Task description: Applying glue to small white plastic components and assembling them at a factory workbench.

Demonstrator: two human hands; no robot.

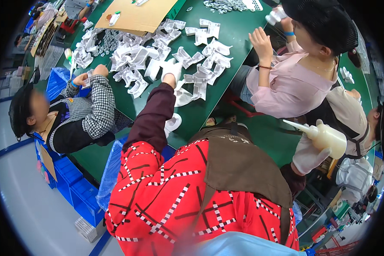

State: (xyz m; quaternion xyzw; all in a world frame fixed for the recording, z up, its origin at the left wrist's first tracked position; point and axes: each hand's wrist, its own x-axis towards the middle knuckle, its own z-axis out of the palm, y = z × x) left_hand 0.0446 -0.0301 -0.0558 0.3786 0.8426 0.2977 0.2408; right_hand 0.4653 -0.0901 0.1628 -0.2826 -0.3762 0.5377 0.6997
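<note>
My left hand (171,70), in a white glove, reaches over the table into a spread of white moulded plastic parts (134,53). It touches or lies right beside one white plastic part (153,68); glove and parts blend, so its grip is unclear. Off to the right, my right hand (308,157), also gloved in white, is closed around a squeeze bottle (330,141) of pale yellowish liquid. The bottle lies tilted, its long thin nozzle pointing left. More white parts (209,55) are scattered beyond my left hand.
A cardboard sheet (132,15) lies on the green table (239,30) at the back. Small clear pieces (109,42) are heaped near it. One co-worker (85,113) sits at left, another in pink (290,85) at right. Blue bins (79,187) stand lower left.
</note>
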